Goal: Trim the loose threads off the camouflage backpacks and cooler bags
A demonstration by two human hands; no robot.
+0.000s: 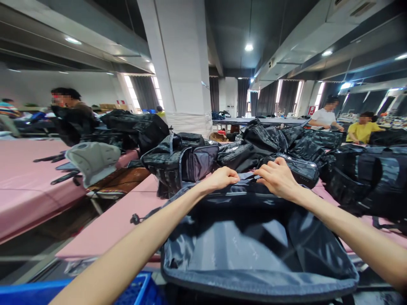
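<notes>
backpack [254, 237] far edge, left hand [222, 178] fisted, right hand [276, 178] pinching

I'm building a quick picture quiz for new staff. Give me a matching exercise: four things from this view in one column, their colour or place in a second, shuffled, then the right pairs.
Things:
1. open bag
2. table cover
3. crate
4. moulded back panel

Descriptions:
A. blue, at the bottom edge of the view
B. pink
C. pale grey, lying on the left table
D. dark, gripped at its far edge by the left hand and right hand

Pairs: 1-D, 2-B, 3-A, 4-C
</notes>
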